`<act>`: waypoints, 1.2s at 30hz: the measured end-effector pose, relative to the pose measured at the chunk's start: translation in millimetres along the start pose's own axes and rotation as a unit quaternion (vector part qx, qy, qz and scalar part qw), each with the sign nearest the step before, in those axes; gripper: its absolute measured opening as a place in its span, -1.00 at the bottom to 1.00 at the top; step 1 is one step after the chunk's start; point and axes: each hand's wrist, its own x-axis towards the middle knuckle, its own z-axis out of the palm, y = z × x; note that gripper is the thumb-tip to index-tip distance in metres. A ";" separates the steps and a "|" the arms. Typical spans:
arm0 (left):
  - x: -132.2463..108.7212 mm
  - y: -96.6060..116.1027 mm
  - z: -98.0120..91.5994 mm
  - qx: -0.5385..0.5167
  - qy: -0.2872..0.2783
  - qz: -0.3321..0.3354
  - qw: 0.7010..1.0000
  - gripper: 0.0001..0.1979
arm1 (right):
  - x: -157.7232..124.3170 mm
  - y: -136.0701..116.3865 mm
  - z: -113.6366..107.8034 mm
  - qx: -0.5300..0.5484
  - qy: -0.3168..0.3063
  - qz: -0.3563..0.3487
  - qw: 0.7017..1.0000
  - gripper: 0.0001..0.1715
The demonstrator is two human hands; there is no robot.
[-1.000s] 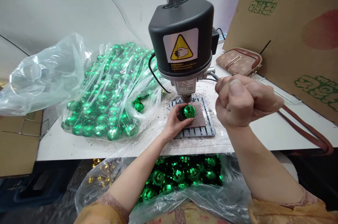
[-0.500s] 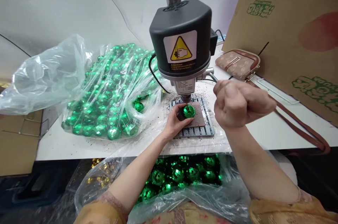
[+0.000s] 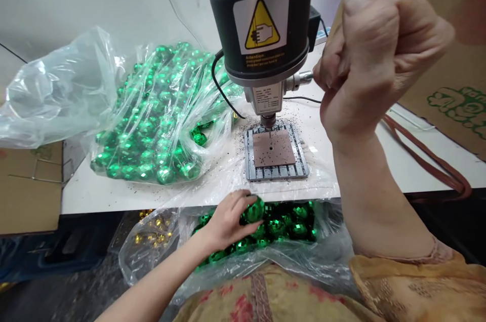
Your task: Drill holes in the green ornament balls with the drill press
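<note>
My left hand (image 3: 227, 219) is closed round a green faceted ball (image 3: 255, 209), holding it over the open plastic bag of green balls (image 3: 283, 228) below the table's front edge. My right hand (image 3: 374, 53) is a raised fist gripping the metal lever (image 3: 301, 78) of the black bench drill (image 3: 263, 23). Under the drill bit lies a brown pad with a hole (image 3: 273, 148) on a slotted grey base plate (image 3: 251, 172); nothing sits on the pad.
A large clear bag full of green balls (image 3: 159, 119) lies on the white table (image 3: 114, 193) to the left. A brown strap (image 3: 429, 165) and cardboard boxes (image 3: 451, 89) stand at right. Gold balls (image 3: 152, 233) show in a bag below left.
My left hand took the green ball off the drill pad and brought it down over the lower bag. My right hand rose with the lever, and the drill head lifted.
</note>
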 end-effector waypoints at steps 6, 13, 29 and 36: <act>-74.5 17.1 15.7 0.125 -0.178 -0.014 0.976 -0.46 | -0.5 -2.0 0.6 -0.003 0.012 0.022 1.000 -0.53; -48.7 27.9 12.8 0.147 -0.134 0.057 0.978 -0.47 | -0.4 1.2 0.2 0.019 0.017 0.003 1.000 -0.52; 132.5 -137.8 -93.2 0.411 -0.227 -0.344 0.813 -0.62 | -0.7 8.1 -2.0 0.015 0.033 -0.006 0.999 -0.48; 132.1 -136.2 -98.1 0.419 -0.262 -0.350 0.796 -0.62 | -2.3 4.0 0.4 0.036 0.022 0.012 0.999 -0.49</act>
